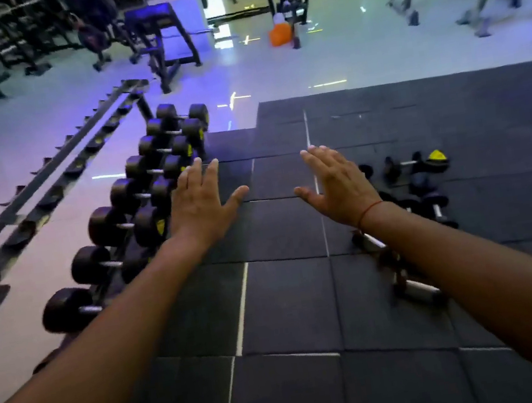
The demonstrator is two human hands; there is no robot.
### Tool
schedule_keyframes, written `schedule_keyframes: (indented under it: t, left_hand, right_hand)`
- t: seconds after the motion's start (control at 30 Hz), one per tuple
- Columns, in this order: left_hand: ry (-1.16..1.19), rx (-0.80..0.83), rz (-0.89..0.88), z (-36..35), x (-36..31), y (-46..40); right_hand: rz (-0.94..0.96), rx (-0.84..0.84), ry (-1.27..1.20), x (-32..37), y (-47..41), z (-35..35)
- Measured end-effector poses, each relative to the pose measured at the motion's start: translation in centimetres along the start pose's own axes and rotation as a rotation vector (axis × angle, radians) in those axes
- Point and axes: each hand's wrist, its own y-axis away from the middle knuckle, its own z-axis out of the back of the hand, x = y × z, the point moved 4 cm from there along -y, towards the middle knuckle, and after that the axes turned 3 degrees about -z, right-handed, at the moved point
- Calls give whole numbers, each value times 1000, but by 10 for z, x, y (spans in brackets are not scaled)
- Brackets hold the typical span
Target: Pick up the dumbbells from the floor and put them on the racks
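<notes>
Black rubber floor mats (289,300) fill the lower frame as a person stretches both arms forward, palms down. Left hand (201,203) and right hand (337,184) hang with fingers spread wide, holding nothing. Loose dumbbells (420,289) lie scattered on the mats at right of centre, partly hidden beneath the right forearm. At left, a low rack (112,284) holds a row of black dumbbells (107,227) running toward the upper middle of the frame.
</notes>
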Motion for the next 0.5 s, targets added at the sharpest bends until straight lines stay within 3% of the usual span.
schedule_keyframes:
  t: [0.3,0.5]
  left_hand:
    - [130,204,-194,-152,-327,-50]
    - [155,311,-261,-220,-450,-89]
  right_hand:
    - [-269,83,81,-316,109,84]
    - [-379,133,105,-455,122,107]
